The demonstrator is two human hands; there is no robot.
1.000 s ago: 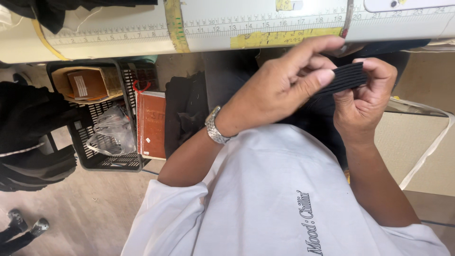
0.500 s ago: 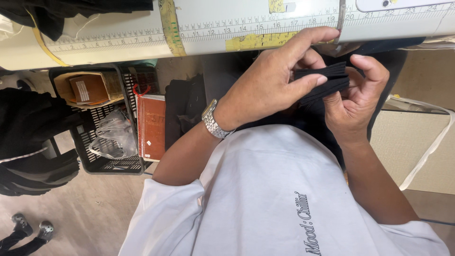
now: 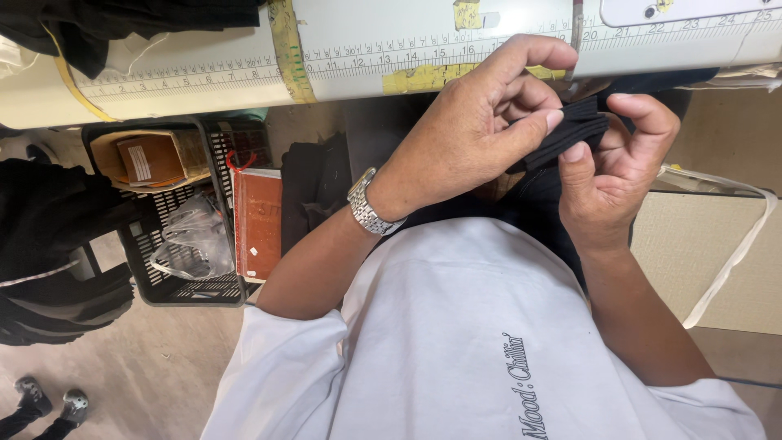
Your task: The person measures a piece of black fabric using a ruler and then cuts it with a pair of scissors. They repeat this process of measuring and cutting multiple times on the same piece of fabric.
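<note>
Here, black fabric [image 3: 570, 130] pinched between both hands.

A pale worktable [image 3: 407, 57] ran across the top of the view, its front edge marked with a ruler strip and patched with yellow tape [image 3: 419, 79], and dark cloth [image 3: 122, 20] lay heaped on its left end. Below it, on a worn beige floor [image 3: 106, 367], stood a black plastic crate [image 3: 175, 244] that held a brown cardboard box [image 3: 142, 159], a clear plastic bag [image 3: 191, 244] and a reddish-brown book [image 3: 258, 220] set on edge. A black bundle [image 3: 49, 244] sat left of the crate, and a beige board [image 3: 709, 261] with a white strap [image 3: 733, 253] draped over it lay to the right, all under even indoor light
</note>
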